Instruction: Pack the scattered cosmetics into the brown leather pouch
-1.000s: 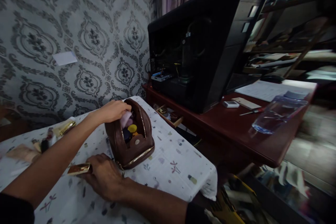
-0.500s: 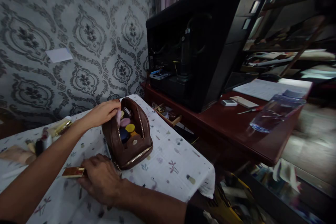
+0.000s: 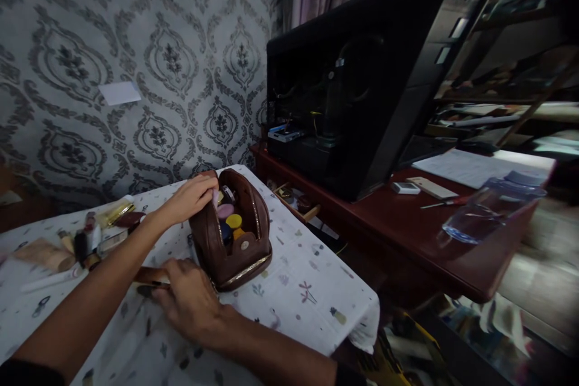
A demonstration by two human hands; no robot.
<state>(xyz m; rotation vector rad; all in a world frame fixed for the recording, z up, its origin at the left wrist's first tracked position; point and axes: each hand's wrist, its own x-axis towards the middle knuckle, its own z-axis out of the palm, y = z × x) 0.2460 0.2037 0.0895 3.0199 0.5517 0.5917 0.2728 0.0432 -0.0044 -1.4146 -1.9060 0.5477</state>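
A brown zip bag (image 3: 244, 262) stands unzipped on the patterned white cloth. Inside it show a yellow round item (image 3: 234, 221), a pink one (image 3: 225, 211) and something dark blue. My left hand (image 3: 192, 196) has its fingers closed on the bag's left upper edge, with a bit of pale pink at the fingertips. In front of the bag, my right hand (image 3: 192, 301) holds a small flat brown and gold item (image 3: 151, 275) between thumb and fingers. My left forearm partly covers that item.
Several cosmetics, among them a beige tube (image 3: 45, 254) and a gold item (image 3: 118, 212), lie on the cloth at the left. On the red-brown desk (image 3: 384, 226) stand a black computer case (image 3: 353, 96) and a clear bottle (image 3: 491, 205).
The view has shifted a little, bringing more of the cosmetics at the left into sight. The brown and gold item in my right hand has turned and now sits partly behind my left forearm.
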